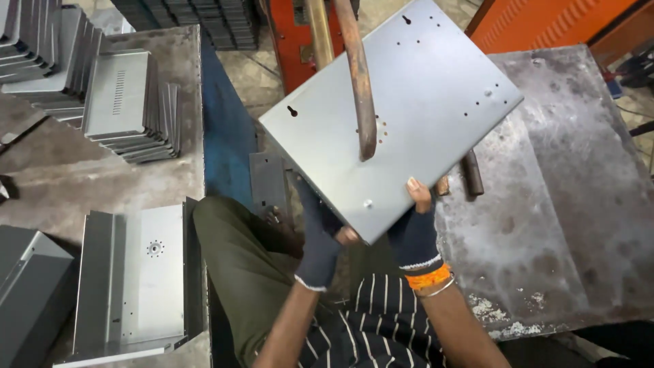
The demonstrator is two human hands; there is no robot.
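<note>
Left hand (319,238) and right hand (414,228) are both pinching the panel's (402,116) near edge | panel is sitting tilted under the copper electrode (361,88) | risk: panel is slipping off-spot if either grip loosens.

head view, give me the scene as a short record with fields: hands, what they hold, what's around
left hand: dark fingerless glove, grips near edge of panel
right hand: dark fingerless glove, grips same edge
held thing: flat grey sheet-metal panel with small holes
above panel: curved copper arm, tip at panel's middle
left bench: stacked grey metal parts; folded panel
right: worn steel table
</note>
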